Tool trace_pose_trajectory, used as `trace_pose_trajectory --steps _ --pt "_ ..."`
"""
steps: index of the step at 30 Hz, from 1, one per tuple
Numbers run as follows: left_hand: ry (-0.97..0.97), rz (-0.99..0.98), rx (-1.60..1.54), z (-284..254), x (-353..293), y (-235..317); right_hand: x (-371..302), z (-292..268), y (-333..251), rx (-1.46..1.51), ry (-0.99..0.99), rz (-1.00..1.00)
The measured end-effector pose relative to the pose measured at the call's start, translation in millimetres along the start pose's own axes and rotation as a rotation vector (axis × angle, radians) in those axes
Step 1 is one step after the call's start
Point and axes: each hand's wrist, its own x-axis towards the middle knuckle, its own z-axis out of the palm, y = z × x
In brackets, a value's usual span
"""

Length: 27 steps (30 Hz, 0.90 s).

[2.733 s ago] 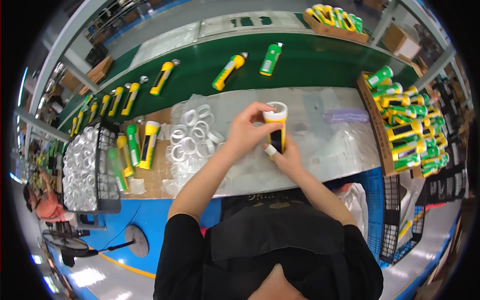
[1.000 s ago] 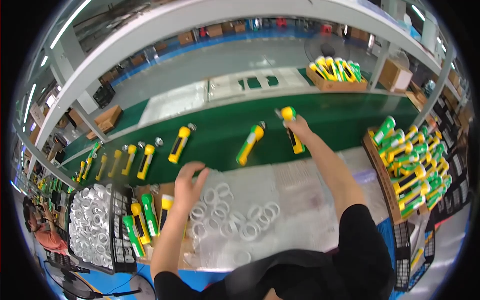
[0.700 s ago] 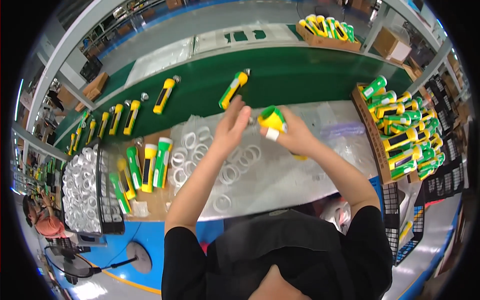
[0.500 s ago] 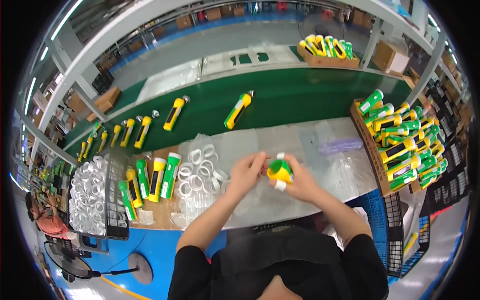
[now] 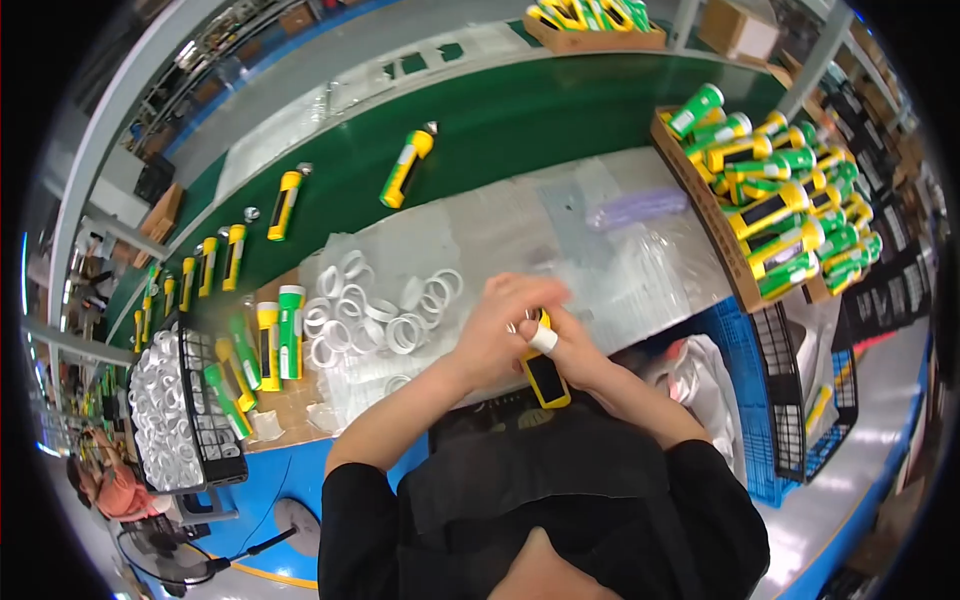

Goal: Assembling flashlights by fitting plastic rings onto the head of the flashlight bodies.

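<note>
A yellow flashlight [image 5: 545,381] with a black panel is held upright-tilted just in front of my body, its lower end pointing toward me. My right hand [image 5: 572,352] is closed round its upper part and wears white finger covers. Over the upper end bends my left hand [image 5: 497,325], fingers curled; a small shiny bit shows at its fingertips, too hidden to name. The flashlight's top is covered by both hands. White rings [image 5: 403,334] lie loose on the plastic-covered table [image 5: 490,230], left of my hands.
Left stands a black basket of white rings [image 5: 165,410], beside several yellow and green flashlights [image 5: 290,330]. More flashlights [image 5: 407,168] lie along the green belt [image 5: 500,110]. A carton [image 5: 705,215] full of flashlights is at right, above a blue crate [image 5: 745,390]. Purple plastic [image 5: 640,208] lies farther back.
The flashlight has come down toward my body and turned, so its black panel shows instead of its open green end. My left hand has moved onto its upper end. The view has shifted.
</note>
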Motion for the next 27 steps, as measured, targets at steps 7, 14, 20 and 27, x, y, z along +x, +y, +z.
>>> trace_pose_trajectory --steps 7,14,20,27 --pt "0.049 -0.375 0.292 44.8 5.6 -90.8 -15.6 -24.9 -1.4 0.324 0.158 0.115" --pt "0.129 -0.399 0.168 41.4 -10.2 -95.6 -20.1 -28.4 -3.5 0.273 0.157 0.059" --pt "0.074 -0.164 -0.034 -1.0 -5.8 -2.2 -13.7 -21.1 -11.8 0.198 0.044 0.057" --pt "0.139 -0.067 0.122 -6.0 -38.5 2.6 0.4 0.3 -4.1 0.139 -0.119 0.125"
